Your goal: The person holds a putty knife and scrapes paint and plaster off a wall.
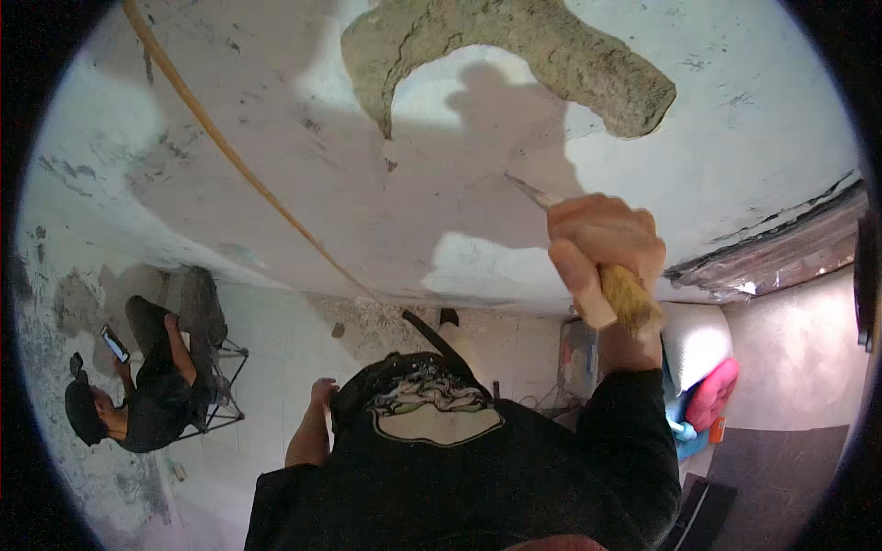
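My right hand (606, 243) is raised in front of a white wall (367, 207), its fingers wrapped round a hand tool with a yellowish handle (632, 298). The tool's thin, pointed metal blade (528, 189) sticks out past the knuckles toward the wall. Whether the tip touches the surface I cannot tell. Above it, an arched patch of rough grey-brown cement (514, 32) lies bare where the white coat is gone. Down by my left side hangs my left hand (322, 392), small and partly seen, so its fingers are hard to read.
A long tan rod or hose (230, 156) runs slantwise along the wall to the floor. At left, another person (152, 395) sits on a folding chair (220, 409), holding a phone (115, 343). A clear box (579, 354) and a pink cushion-like item (713, 395) are at right.
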A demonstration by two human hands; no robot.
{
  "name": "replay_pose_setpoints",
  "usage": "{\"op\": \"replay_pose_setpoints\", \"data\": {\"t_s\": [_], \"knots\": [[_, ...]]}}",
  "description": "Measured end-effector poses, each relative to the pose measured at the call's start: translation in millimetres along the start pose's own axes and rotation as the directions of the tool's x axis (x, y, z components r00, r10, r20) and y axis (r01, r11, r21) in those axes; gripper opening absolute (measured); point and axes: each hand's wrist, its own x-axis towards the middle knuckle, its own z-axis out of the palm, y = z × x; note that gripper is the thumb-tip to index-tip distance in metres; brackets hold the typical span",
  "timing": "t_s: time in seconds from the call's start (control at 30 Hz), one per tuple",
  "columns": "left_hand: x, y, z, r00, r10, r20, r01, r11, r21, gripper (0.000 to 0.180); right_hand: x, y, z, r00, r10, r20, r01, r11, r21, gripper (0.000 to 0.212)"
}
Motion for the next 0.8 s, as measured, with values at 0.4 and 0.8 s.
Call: {"op": "replay_pose_setpoints", "data": {"t_s": [0.4, 0.8], "knots": [[7, -11, -12, 0.982, -0.187, 0.017, 0.185, 0.949, -0.254, 0.026, -3, 18, -7, 0.996, 0.017, 0.086, -0.029, 0.989, 0.148, 0.031], [1, -9, 4, 0.988, -0.144, -0.051, 0.143, 0.989, -0.024, 0.033, -20, 5, -7, 0.961, 0.265, 0.079, -0.262, 0.964, -0.045, 0.027]]}}
